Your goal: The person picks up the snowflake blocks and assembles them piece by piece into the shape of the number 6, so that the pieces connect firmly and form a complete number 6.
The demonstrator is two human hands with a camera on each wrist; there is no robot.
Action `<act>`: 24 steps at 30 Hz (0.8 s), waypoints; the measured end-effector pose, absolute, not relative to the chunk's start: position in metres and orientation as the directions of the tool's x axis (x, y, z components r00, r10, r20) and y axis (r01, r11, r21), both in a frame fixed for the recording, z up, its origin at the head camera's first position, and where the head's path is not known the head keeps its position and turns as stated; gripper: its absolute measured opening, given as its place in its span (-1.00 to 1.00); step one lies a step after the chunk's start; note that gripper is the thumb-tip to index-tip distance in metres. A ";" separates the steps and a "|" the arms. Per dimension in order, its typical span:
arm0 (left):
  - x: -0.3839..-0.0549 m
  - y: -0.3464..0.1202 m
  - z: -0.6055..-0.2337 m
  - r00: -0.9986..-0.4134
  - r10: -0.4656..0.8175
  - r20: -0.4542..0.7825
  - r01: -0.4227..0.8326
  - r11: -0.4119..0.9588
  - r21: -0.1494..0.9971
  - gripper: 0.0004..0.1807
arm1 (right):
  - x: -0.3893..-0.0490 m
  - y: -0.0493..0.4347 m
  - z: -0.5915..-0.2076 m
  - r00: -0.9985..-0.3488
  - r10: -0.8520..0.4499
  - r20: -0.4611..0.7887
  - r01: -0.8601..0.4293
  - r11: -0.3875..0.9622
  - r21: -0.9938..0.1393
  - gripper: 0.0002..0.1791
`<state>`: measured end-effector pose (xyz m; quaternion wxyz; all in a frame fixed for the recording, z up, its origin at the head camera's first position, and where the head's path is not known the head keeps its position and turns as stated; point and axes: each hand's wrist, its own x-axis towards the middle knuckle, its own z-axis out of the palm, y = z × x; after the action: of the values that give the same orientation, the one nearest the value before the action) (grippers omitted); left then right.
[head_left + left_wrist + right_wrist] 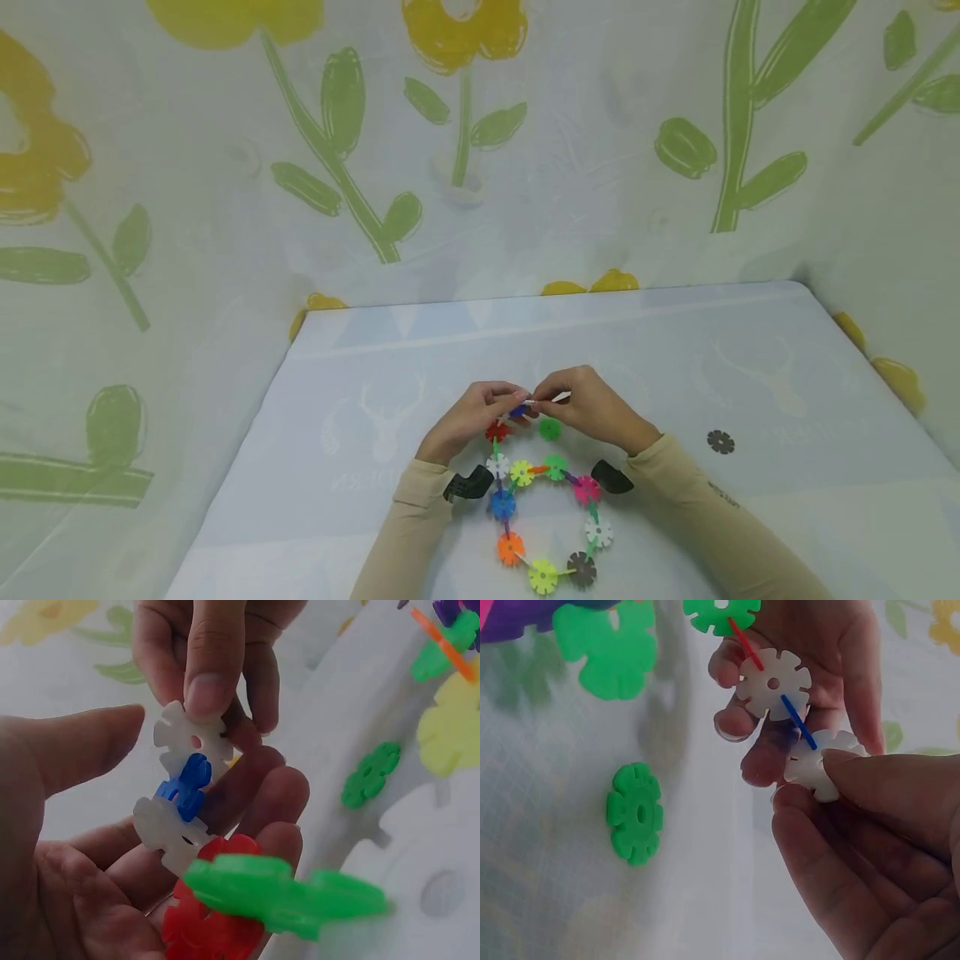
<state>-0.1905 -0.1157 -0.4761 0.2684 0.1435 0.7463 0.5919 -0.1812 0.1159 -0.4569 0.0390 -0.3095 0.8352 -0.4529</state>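
Note:
My right hand (885,825) pinches a white notched snowflake disc (172,735) between thumb and fingers. A blue disc (187,787) slotted into it links it to a second white disc (774,684), followed by a red disc (217,930) and a green disc (247,889). Behind these linked discs lie the loosely bent fingers of my left hand (90,885), its thumb standing apart from them. In the head view both hands meet above a ring of linked coloured discs (511,548), joined to this chain on its left side.
A loose green disc (550,429) lies on the table (315,483) just below the hands. Farther right is a loose dark brown disc (721,442). Black wrist cameras (469,482) flank the ring. A flower-printed curtain (570,167) rises behind the table.

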 end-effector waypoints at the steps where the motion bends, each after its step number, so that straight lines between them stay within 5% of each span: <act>1: -0.190 -0.116 -0.476 -0.814 0.533 -0.230 -0.105 0.255 0.961 -0.59 | -0.181 0.116 -0.457 -0.805 -0.555 0.211 -0.478 0.395 -0.784 -0.91; 14: -0.189 -0.116 -0.475 -0.814 0.526 -0.247 -0.136 0.241 0.961 -0.57 | -0.185 0.179 -0.442 -0.902 -0.393 0.182 -0.395 0.575 -0.716 -0.87; 24: -0.188 -0.118 -0.474 -0.813 0.533 -0.233 -0.125 0.232 0.965 -0.59 | -0.153 0.259 -0.434 -0.960 -0.228 0.163 -0.279 0.726 -0.628 -0.86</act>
<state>-0.1885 -0.1180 -0.4740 0.2722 0.1386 0.7362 0.6040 -0.1533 0.2587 -0.4339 -0.0371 -0.1367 0.9283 -0.3436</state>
